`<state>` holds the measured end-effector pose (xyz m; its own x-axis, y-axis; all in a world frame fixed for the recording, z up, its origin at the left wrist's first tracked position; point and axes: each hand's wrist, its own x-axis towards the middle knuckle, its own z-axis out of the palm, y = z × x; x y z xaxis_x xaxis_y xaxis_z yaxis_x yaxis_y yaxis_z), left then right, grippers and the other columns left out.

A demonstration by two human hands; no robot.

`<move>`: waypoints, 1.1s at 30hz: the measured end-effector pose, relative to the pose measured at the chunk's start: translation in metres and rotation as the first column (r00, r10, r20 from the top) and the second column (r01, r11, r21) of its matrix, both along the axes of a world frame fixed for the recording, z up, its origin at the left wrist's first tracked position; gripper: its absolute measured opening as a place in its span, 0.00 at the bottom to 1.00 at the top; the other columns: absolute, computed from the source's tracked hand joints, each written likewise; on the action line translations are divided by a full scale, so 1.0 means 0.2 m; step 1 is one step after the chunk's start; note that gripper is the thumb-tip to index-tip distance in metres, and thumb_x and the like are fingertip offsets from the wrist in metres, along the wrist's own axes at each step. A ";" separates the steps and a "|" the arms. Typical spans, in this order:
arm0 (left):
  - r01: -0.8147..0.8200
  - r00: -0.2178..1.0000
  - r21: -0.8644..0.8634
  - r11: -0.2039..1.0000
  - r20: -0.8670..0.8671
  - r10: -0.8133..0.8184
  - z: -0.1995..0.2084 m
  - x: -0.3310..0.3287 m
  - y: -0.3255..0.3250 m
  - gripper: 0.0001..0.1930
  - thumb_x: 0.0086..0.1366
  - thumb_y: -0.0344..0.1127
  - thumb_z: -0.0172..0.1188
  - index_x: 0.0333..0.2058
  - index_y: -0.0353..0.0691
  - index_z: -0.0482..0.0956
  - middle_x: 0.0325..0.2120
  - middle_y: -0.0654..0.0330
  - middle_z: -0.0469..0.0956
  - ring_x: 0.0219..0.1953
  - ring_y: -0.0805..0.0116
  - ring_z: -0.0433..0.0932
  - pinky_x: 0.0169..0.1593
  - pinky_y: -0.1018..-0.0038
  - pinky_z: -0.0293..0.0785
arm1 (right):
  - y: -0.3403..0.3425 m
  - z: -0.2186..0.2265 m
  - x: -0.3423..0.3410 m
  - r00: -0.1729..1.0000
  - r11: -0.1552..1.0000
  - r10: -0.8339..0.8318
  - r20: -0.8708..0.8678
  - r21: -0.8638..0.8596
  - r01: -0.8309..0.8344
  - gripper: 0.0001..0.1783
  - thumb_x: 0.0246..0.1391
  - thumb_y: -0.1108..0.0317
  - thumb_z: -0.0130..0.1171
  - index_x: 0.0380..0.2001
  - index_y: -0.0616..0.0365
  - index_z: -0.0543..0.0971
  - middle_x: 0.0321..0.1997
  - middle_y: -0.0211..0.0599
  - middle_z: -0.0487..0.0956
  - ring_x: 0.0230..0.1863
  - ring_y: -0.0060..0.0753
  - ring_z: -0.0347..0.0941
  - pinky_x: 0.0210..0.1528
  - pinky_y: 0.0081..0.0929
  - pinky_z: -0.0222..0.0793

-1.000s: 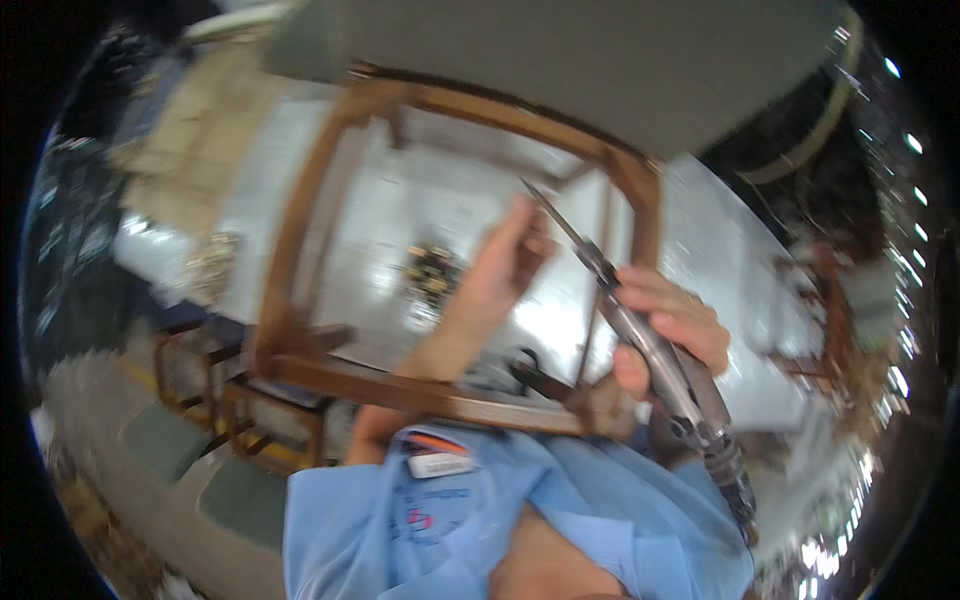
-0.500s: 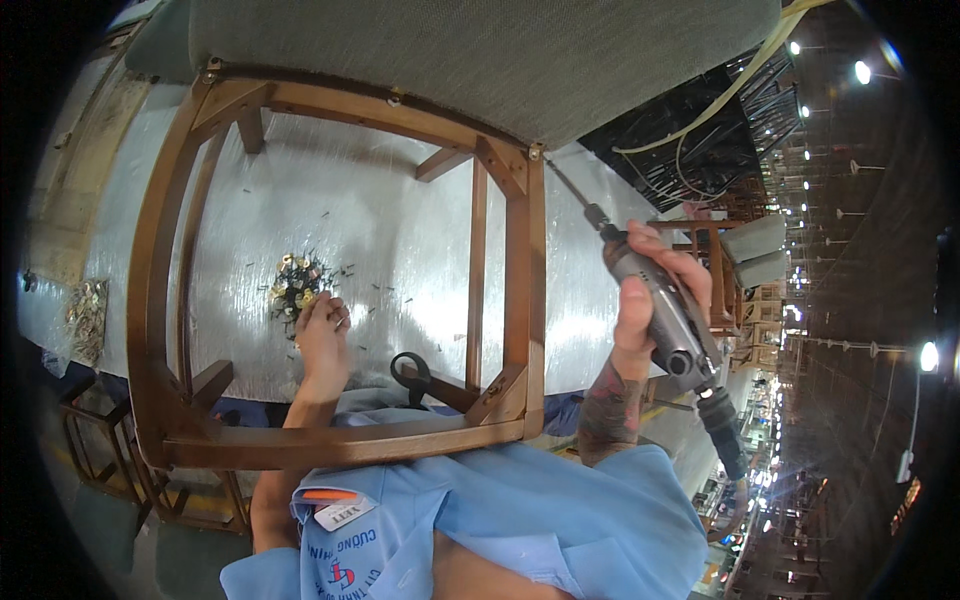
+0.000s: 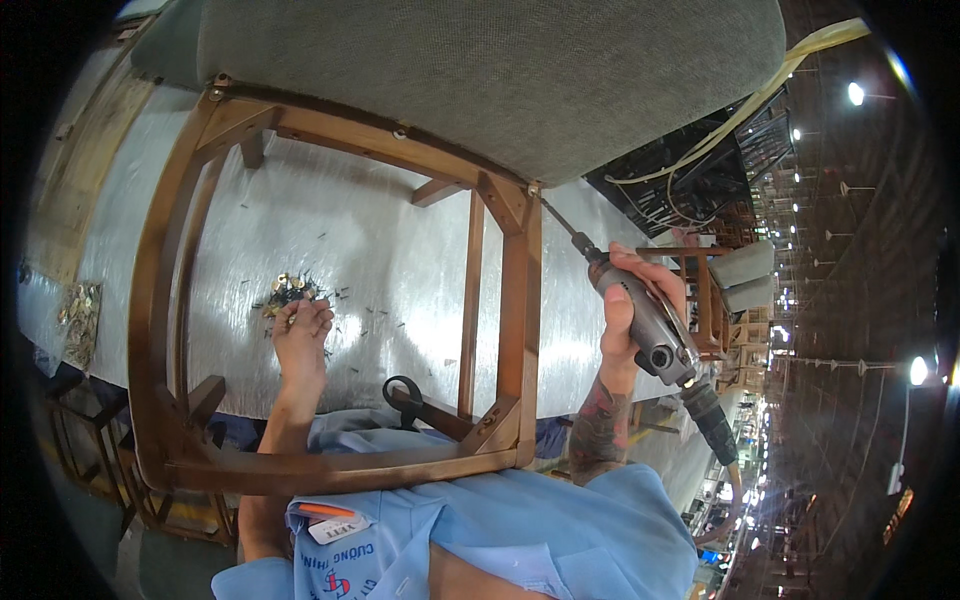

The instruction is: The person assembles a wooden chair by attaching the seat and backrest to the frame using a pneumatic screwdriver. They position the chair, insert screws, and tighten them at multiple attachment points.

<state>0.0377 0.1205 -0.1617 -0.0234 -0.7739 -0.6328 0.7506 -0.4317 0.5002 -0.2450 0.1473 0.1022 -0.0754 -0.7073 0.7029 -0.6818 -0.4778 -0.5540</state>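
Observation:
A brown wooden chair frame (image 3: 518, 330) stands on the plastic-covered table in front of me, against a grey upholstered panel (image 3: 480, 80). My right hand (image 3: 630, 310) grips a grey pneumatic screwdriver (image 3: 650, 325). Its long thin bit reaches a small metal bracket (image 3: 534, 188) at the frame's upper right corner. Seen through the frame, my left hand (image 3: 302, 340) is at a pile of black screws and gold-coloured brackets (image 3: 290, 287). Its fingertips are drawn together; what lies between them is hidden.
Loose screws lie scattered around the pile. A black ring-shaped item (image 3: 403, 398) is by the frame's lower right leg. A bag of small metal parts (image 3: 80, 325) lies at the left. A yellowish hose (image 3: 790, 60) hangs at upper right, near other chairs (image 3: 705, 290).
My left hand has shifted slightly left, onto the pile, with its fingers drawn closer together. The screwdriver remains at the corner bracket in my right hand. The view has tilted a little.

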 end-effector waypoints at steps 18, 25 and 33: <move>0.103 0.994 0.062 0.993 0.024 -0.104 -0.02 0.03 0.01 0.07 0.63 0.36 0.67 0.30 0.46 0.76 0.27 0.69 0.76 0.27 0.82 0.70 0.31 0.81 0.64 | -0.17 0.19 0.03 0.994 0.977 -0.103 -0.031 0.184 0.107 0.21 0.50 0.65 0.67 0.43 0.66 0.75 0.38 0.48 0.83 0.43 0.38 0.80 0.48 0.33 0.76; 0.129 0.992 0.102 0.986 -0.009 -0.128 -0.03 0.07 -0.01 0.08 0.63 0.38 0.67 0.32 0.45 0.76 0.28 0.69 0.76 0.27 0.82 0.70 0.33 0.81 0.65 | -0.39 0.24 -0.01 0.970 0.981 -0.147 -0.191 0.098 0.168 0.22 0.48 0.70 0.66 0.48 0.63 0.73 0.35 0.41 0.83 0.39 0.29 0.79 0.50 0.27 0.70; 0.159 0.987 0.167 0.973 0.007 -0.163 0.00 0.12 0.01 0.08 0.64 0.39 0.67 0.32 0.47 0.77 0.28 0.70 0.77 0.28 0.82 0.73 0.35 0.80 0.68 | -0.51 0.24 0.05 0.979 0.973 -0.201 -0.036 0.105 0.204 0.18 0.44 0.75 0.71 0.38 0.58 0.73 0.31 0.32 0.82 0.35 0.22 0.77 0.45 0.23 0.70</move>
